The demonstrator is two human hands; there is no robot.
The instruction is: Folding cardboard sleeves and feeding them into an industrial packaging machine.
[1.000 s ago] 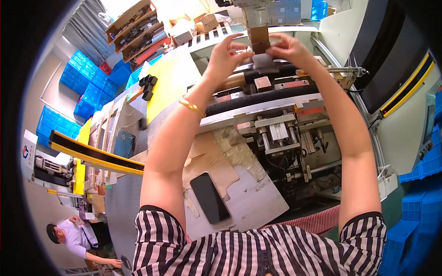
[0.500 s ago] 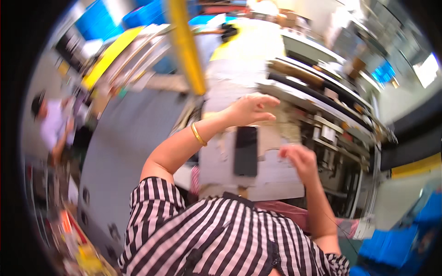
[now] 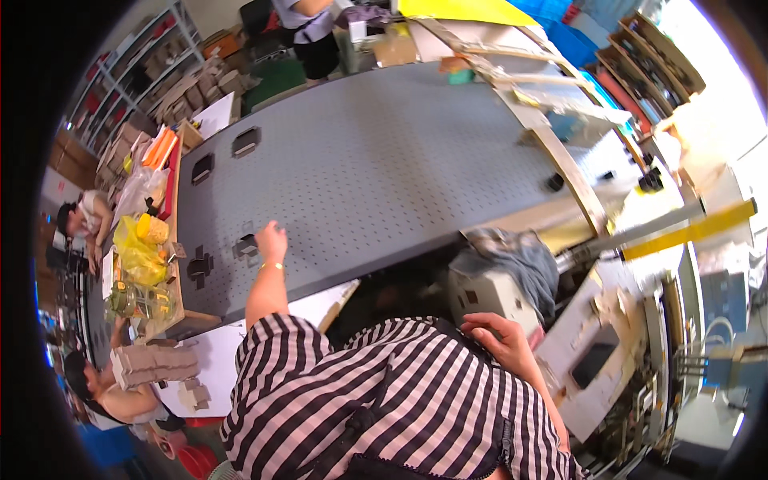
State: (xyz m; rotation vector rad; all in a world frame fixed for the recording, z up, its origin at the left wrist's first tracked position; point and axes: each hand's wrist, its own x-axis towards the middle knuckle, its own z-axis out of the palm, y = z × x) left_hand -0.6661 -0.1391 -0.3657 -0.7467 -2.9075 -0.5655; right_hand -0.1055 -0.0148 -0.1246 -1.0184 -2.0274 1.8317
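Note:
My left hand [image 3: 273,241] reaches over a wide grey perforated table [image 3: 360,152]. Its fingers are curled together beside a small dark and grey cut piece [image 3: 245,246]. Whether they grip its edge is too small to make out. Similar dark pieces lie around it: one cross-shaped [image 3: 200,267], another [image 3: 203,168] by the left edge, and a third [image 3: 246,142] farther back. Close to my body, my right hand [image 3: 500,340] has its fingers loosely stretched, holding nothing. To its right, a black phone [image 3: 594,364] rests on a cardboard-strewn surface [image 3: 564,344].
Yellow bags and jars [image 3: 142,254] crowd a wooden side shelf at left. A wooden frame [image 3: 560,160] lies across the table's right part. A grey cloth [image 3: 512,268] drapes a box beside me. Other people work at left and behind the table.
My view and body have turned left, from the phone's surface to the grey table. My left hand has gone to the small dark piece; my right hand is now near my body.

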